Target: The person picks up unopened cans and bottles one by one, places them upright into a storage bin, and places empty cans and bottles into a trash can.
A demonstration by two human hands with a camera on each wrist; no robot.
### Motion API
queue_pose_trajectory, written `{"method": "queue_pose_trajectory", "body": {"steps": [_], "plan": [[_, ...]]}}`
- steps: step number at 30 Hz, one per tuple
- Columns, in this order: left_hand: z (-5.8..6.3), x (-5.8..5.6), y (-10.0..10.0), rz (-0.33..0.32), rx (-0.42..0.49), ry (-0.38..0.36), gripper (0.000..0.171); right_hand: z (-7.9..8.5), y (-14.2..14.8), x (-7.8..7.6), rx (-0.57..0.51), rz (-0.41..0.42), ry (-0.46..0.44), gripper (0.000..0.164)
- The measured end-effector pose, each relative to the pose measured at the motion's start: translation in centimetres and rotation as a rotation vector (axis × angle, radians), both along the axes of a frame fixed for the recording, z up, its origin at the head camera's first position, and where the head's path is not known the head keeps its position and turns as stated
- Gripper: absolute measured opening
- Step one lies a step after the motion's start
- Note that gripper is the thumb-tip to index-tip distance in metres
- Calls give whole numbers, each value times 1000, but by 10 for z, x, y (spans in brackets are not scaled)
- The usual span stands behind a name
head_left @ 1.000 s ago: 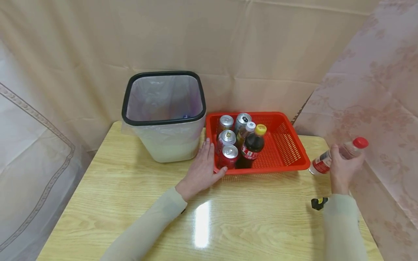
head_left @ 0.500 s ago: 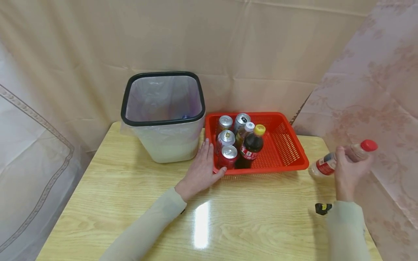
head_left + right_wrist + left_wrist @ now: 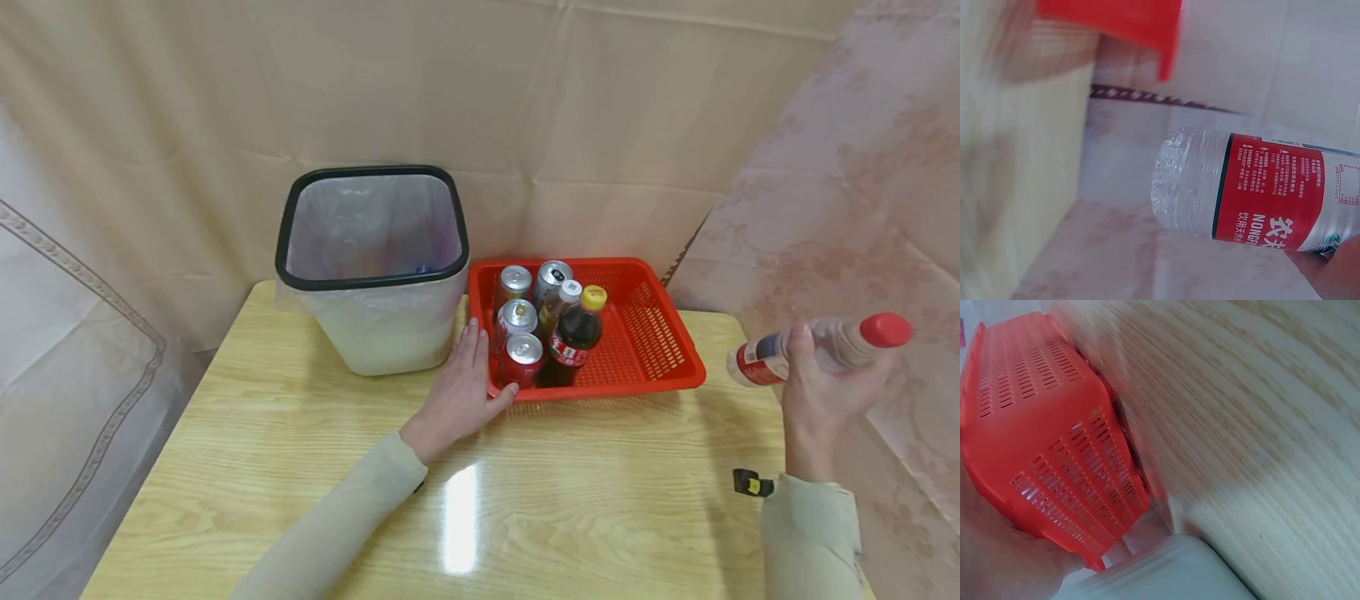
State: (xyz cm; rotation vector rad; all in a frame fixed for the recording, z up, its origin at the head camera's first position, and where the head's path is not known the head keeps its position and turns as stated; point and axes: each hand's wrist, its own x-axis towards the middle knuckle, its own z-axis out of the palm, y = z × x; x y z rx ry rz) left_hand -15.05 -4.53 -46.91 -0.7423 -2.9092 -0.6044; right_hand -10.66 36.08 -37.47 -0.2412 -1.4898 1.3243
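My right hand (image 3: 832, 396) grips a clear plastic water bottle (image 3: 1269, 194) with a red label and red cap. The bottle is tilted, raised off the table beyond the basket's right side, and its base points left. My left hand (image 3: 461, 387) rests with fairly straight fingers along the left rim of a red plastic basket (image 3: 678, 379). In the left wrist view, that hand touches the rim of the slotted basket wall (image 3: 1035, 444). Inside the basket, several drink cans and two bottles stand upright at the left, including a cola bottle (image 3: 576, 333) with a yellow cap.
Left of the basket stands a pale bin (image 3: 382, 333) with a black rim and a plastic liner. Something blue (image 3: 423, 269) shows inside it. Curtains hang behind the wooden table (image 3: 585, 500) and at both sides. A black strap piece (image 3: 752, 483) sits by the right sleeve.
My right hand has moved to the right and lifted the water bottle, which now lies closer to level. My left hand has stayed on the basket rim.
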Motion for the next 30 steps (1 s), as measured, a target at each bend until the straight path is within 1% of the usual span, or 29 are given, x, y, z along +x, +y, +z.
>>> {"method": "queue_pose_trajectory", "body": {"steps": [1,3,5,7,11,13,14,16,17,19,21,23,26,28,30], "plan": [[0,0,0,1,0,0,97,4,-5,2,38,-28,-36,53],[0,0,0,0,-2,3,97,12,-13,6,86,-46,-69,55],[-1,0,0,-1,-4,4,97,17,-19,9,107,-38,-78,55],[-1,0,0,0,-2,4,97,20,-23,10,106,-28,-102,56],[0,0,-1,0,8,3,97,26,-30,9,86,23,-80,52],[0,0,-1,0,11,1,97,28,-33,8,54,53,-76,53],[0,0,-1,0,11,1,97,28,-35,7,34,70,-67,53],[1,0,-1,0,9,-1,97,29,-37,5,5,93,-81,55],[1,0,0,1,8,-1,97,29,-39,4,-16,114,-68,56],[1,0,0,2,8,-4,97,27,-41,1,-31,135,-74,57],[1,0,-1,4,9,-6,97,25,-44,-1,0,148,-72,57],[1,0,-1,6,9,-6,97,23,-47,-4,7,183,-48,58],[0,0,0,5,4,-7,97,21,-52,-7,34,220,-46,58],[0,0,0,3,2,-8,97,20,-57,-9,26,236,-66,52],[0,0,-1,1,2,-9,97,19,-62,-11,67,232,-96,45]]}}
